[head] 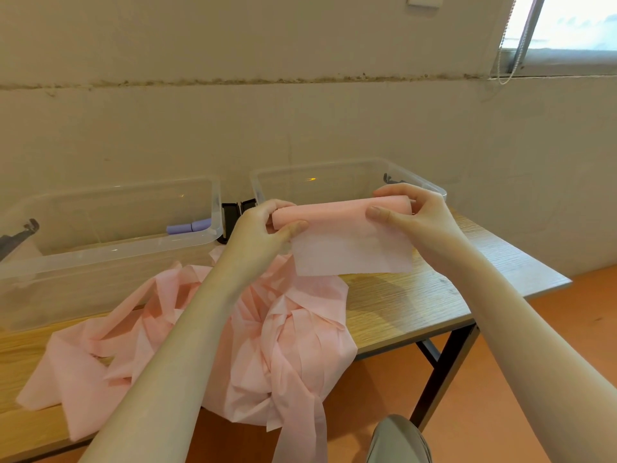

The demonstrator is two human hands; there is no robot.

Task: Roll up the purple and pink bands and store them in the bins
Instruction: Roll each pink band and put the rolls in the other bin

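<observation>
Presently, a pink band (347, 225) was found held up above the wooden table (417, 305), its upper part already wound into a roll and a flat tail left hanging below. The roll was pinched at one end by the left hand (267, 225), thumb underneath and fingers curled over the top, and at the other end by the right hand (410, 212) in like fashion; this two-ended grip was judged to keep the edges even as the winding proceeded. A loose heap of pink bands (233, 335) was noted on the table directly beneath, within easy reach. Two clear bins stood behind: the left bin (110, 248) held purple rolls (188, 226), while the right bin (334, 168), just behind the hands, was judged the intended place for pink.
</observation>
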